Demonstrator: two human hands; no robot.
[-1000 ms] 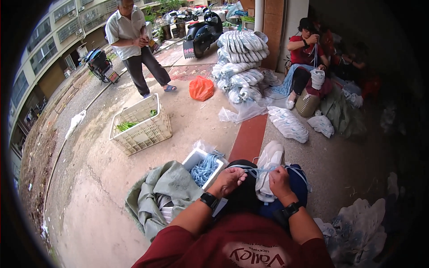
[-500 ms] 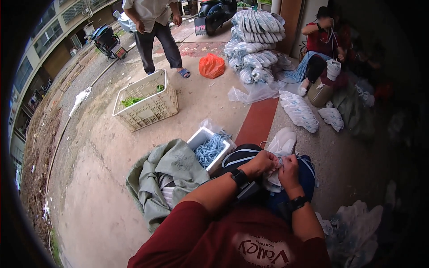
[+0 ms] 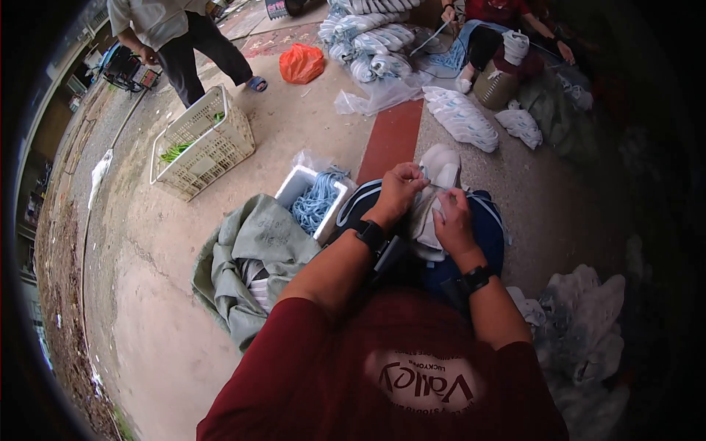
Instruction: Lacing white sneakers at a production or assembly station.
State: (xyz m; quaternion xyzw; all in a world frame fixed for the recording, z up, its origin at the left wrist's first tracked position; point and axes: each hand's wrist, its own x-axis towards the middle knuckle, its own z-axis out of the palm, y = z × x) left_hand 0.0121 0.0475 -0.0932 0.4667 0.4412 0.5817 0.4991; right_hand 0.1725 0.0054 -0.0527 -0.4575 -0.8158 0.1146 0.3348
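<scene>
A white shoe point(image 3: 441, 163) rests on my lap, its toe pointing away from me. My left hand point(image 3: 399, 192) is closed in a pinch above the shoe's left side. My right hand point(image 3: 454, 219), closer to me and to the right, pinches too. A thin, pale shoelace point(image 3: 434, 184) runs between the fingertips of both; its ends are hard to make out. Just left of my legs, light-blue shoelaces point(image 3: 318, 200) lie heaped in a white foam box point(image 3: 289, 187).
Left of me is a grey-green sack point(image 3: 257, 229) with striped shoes inside. Beyond stand a cream crate point(image 3: 209, 165) with greens, a red bag point(image 3: 301, 64) and a standing person point(image 3: 198, 44). Stacked shoes point(image 3: 375, 44) and a seated person point(image 3: 500, 15) are ahead; bagged shoes point(image 3: 581, 323) lie right.
My view has tilted downward and shifted right. Both hands have drawn slightly apart over the shoe, with the lace strand between them. The seated person's hands have lowered and spread.
</scene>
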